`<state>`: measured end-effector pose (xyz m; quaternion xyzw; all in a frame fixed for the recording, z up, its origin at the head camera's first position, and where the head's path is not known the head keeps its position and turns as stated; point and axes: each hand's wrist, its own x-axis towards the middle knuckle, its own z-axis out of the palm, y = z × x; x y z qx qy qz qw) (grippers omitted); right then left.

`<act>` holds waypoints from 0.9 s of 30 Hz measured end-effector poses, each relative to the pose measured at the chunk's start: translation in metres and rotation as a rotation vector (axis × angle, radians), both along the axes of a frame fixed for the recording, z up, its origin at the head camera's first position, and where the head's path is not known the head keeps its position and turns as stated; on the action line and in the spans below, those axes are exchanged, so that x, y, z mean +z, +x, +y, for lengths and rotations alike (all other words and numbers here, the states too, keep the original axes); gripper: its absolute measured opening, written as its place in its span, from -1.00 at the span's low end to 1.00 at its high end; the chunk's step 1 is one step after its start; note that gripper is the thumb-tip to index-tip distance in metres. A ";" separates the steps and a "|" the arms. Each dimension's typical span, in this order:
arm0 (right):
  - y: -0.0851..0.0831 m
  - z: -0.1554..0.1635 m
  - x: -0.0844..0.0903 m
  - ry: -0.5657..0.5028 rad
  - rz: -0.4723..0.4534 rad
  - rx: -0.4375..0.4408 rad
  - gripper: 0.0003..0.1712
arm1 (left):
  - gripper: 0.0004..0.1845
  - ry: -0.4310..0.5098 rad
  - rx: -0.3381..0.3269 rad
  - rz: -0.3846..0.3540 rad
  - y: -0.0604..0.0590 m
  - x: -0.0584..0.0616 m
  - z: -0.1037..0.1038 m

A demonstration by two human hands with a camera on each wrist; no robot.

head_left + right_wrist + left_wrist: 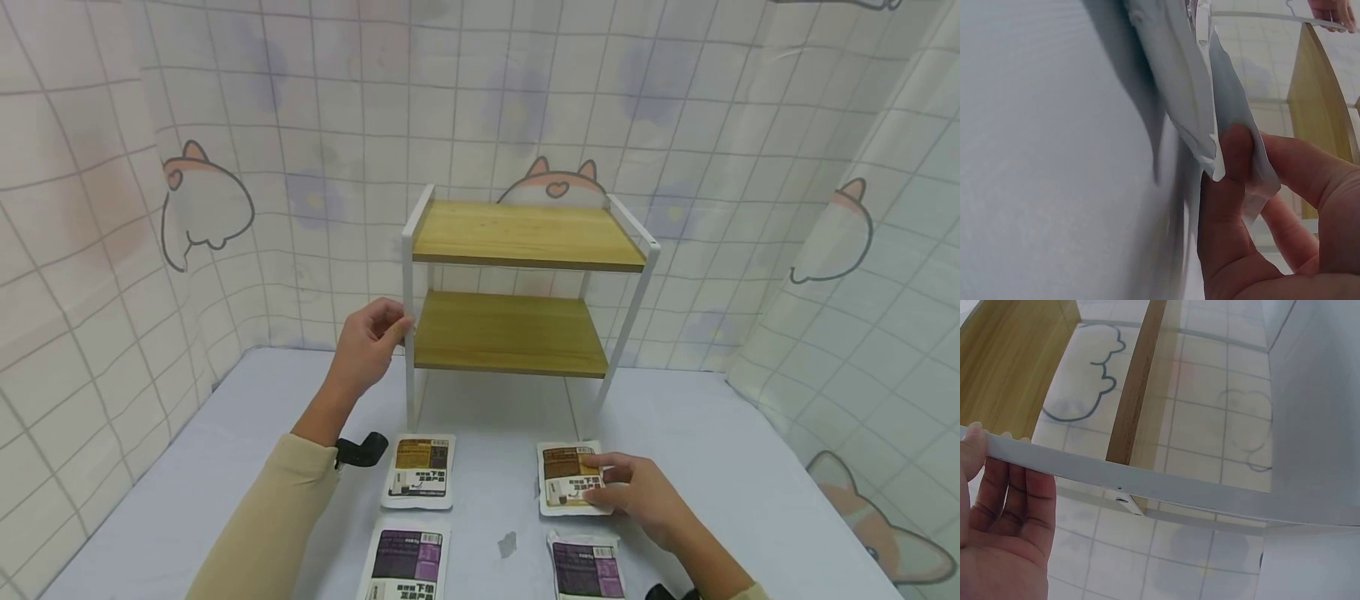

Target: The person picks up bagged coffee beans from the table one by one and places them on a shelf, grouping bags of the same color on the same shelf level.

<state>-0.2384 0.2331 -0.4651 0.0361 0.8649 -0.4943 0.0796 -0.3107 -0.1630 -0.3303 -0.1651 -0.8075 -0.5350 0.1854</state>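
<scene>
Brown pouch [567,477] at the table's [750,467] front right, flat at 6 o'clock from the rack's [525,283] right front leg, label up. Pinched at its right edge by the right hand [645,496]: thumb and fingers closed on the edge at 3 o'clock of the pouch, fingertips [600,479] overlapping the label's lower right. Closer, from the right wrist: thumb [1225,187] pressed on one face of the pouch [1210,94], fingers curled behind the other face, a corner of the sealed edge caught between them and lifted off the table [1041,156].

Left hand [367,342] up at 9 o'clock of the rack, wrapped round the white left front post [408,317] level with the lower shelf [510,333]. From the left wrist: fingers [1013,487] laid behind the post [1147,481], thumb tip [972,434] at its near face, so gripping it.

Second brown pouch [418,469] at 9 o'clock of the held one, well apart, near the left sleeve. Two purple pouches nearer the body: one [406,560] at 6 o'clock of the second brown, one [587,568] at 6 o'clock of the held pouch, just beside the right wrist. Small grey scrap [507,543] between the two purple ones.

Top shelf [525,233] above the lower shelf, both wooden. Tiled cartoon-print cloth [112,208] round the table on three sides.
</scene>
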 end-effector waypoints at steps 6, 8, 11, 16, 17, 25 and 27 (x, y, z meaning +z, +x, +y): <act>0.002 0.001 -0.002 -0.032 -0.011 0.011 -0.33 | -0.81 0.002 0.006 -0.005 -0.006 -0.005 -0.002; 0.003 0.001 -0.002 -0.034 -0.013 0.009 -0.33 | -0.80 0.002 0.010 -0.001 -0.009 -0.009 -0.003; 0.004 0.001 -0.002 -0.022 -0.012 0.000 -0.33 | -0.79 0.006 0.009 0.008 -0.013 -0.012 -0.005; 0.006 0.000 -0.001 -0.016 -0.004 -0.020 -0.32 | -0.78 0.011 0.001 0.017 -0.014 -0.014 -0.006; 0.006 0.000 -0.001 -0.017 0.001 -0.019 -0.32 | -0.77 0.010 0.000 0.017 -0.014 -0.014 -0.006; 0.010 0.000 -0.001 -0.031 0.021 -0.019 -0.32 | -0.76 0.009 0.000 0.022 -0.016 -0.014 -0.007; 0.011 0.001 -0.001 -0.043 0.020 -0.018 -0.32 | -0.76 0.010 -0.002 0.021 -0.016 -0.014 -0.007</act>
